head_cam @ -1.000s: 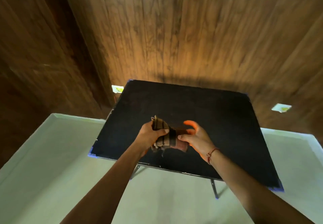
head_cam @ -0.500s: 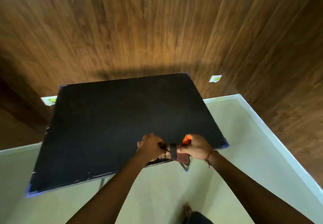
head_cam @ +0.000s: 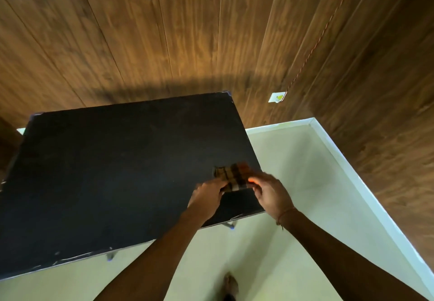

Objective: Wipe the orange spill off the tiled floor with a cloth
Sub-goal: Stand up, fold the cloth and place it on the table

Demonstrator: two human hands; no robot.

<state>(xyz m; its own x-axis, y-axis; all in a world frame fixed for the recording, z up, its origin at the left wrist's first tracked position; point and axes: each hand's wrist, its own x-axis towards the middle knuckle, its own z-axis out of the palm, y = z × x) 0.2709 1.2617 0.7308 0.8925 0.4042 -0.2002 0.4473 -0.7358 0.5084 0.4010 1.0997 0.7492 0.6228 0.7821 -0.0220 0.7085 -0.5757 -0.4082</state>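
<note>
Over the table's (head_cam: pixel 105 171) right end, near the edge, with the folded cloth (head_cam: pixel 232 176) pinched by left hand (head_cam: pixel 207 195) and right hand (head_cam: pixel 272 192), fingers curled closed: keep folds tight, then carry down to the floor (head_cam: pixel 293 171), spill unseen.
</note>
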